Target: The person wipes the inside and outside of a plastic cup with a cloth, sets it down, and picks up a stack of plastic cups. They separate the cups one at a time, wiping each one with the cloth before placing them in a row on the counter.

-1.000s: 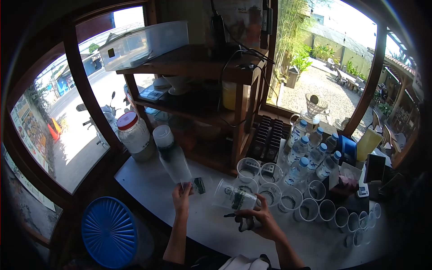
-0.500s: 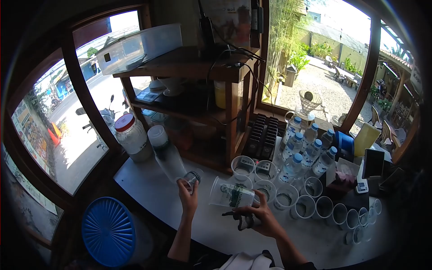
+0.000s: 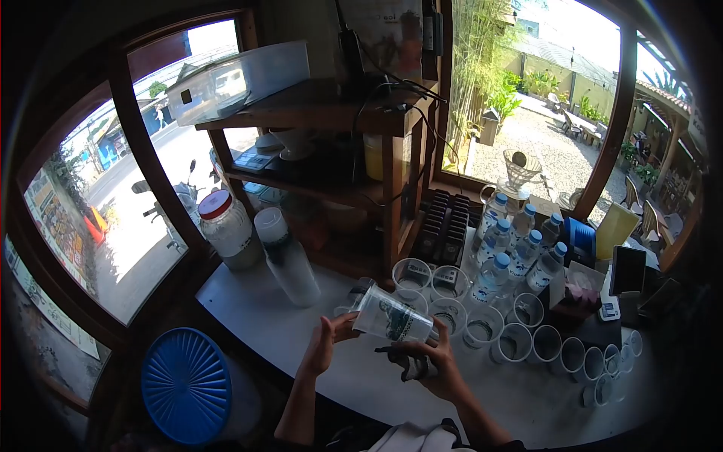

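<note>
- The printed plastic cup (image 3: 392, 320) lies on its side in the air, just above the near counter (image 3: 354, 388), mouth to the left
- The right hand (image 3: 437, 369) has its fingers curled round the cup's base end, with a dark cloth (image 3: 407, 363) bunched under the palm
- The left hand (image 3: 325, 348) meets the rim with fingers loosely spread, not closed on it
- Risk: the thin wall may buckle or slip from that 1-handed grip, so the cup falls among the open cups (image 3: 520, 343) just right and topples them

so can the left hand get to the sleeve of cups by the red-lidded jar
Probably yes: only bare counter lies between the left hand and the sleeve of cups, though that hand is at the printed cup's rim.
</note>
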Action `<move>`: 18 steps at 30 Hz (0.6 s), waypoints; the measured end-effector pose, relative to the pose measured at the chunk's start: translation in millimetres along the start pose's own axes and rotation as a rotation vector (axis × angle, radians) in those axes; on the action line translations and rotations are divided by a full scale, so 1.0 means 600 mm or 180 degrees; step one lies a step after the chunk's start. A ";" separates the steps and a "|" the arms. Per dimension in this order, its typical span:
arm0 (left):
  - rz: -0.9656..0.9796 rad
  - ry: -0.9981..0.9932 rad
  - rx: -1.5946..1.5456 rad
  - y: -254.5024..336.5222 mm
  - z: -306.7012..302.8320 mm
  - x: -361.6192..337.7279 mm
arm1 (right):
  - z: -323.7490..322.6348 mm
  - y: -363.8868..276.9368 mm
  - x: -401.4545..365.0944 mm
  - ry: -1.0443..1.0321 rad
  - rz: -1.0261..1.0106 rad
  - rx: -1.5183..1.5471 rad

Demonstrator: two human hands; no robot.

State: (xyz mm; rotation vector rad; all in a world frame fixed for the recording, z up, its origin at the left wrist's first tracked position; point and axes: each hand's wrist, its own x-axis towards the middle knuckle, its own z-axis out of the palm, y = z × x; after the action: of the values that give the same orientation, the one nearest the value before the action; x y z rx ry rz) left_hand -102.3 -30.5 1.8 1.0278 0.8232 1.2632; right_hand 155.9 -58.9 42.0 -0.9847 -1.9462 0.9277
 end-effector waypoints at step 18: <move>-0.0062 -0.0055 -0.0796 0.011 0.150 0.006 | -0.030 -0.047 0.040 0.2338 -0.1217 0.1681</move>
State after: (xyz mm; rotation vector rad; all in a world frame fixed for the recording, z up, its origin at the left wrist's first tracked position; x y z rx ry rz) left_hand -20.9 -40.9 39.4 0.8267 0.6415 1.3020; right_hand 152.2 -45.8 80.9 -0.5049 -1.1236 0.6690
